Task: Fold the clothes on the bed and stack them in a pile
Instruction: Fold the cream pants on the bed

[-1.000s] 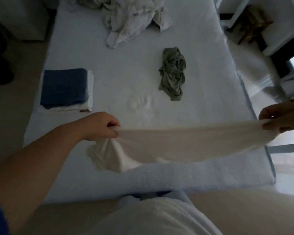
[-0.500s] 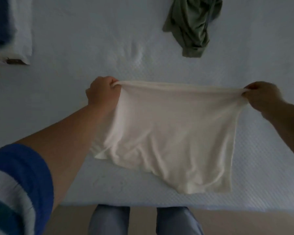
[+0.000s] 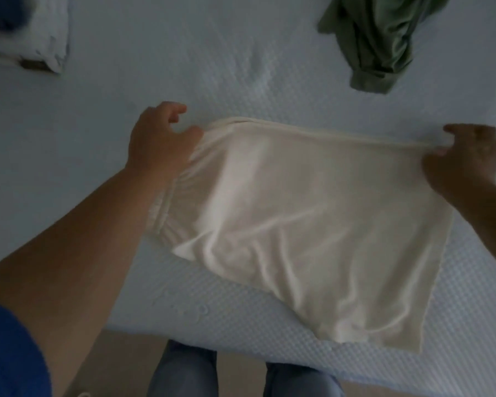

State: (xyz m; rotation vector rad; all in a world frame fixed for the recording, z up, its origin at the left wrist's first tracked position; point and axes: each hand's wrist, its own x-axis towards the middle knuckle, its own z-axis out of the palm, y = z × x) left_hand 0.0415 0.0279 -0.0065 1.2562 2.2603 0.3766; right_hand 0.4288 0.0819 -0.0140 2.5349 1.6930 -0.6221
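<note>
Head view: cream cloth (image 3: 312, 219) now flat on bed (image 3: 184, 67) — left hand (image 3: 158, 141) loosening.

One view only, from the camera on my head. It looks steeply down and forward over the near edge of the bed (image 3: 241, 67), close to the work. My jeans-clad legs (image 3: 184, 368) sit at the bottom border, directly under the lens. My left forearm (image 3: 78, 253) enters from the lower left, my right forearm (image 3: 493, 213) from the right edge. The cream garment (image 3: 312, 224) fills the centre. The frame's top border cuts off the green garment (image 3: 378, 38) at upper right and the folded pile (image 3: 40, 32) at upper left. Wide-angle, dim, slightly blurred. No second view shares this scene.
</note>
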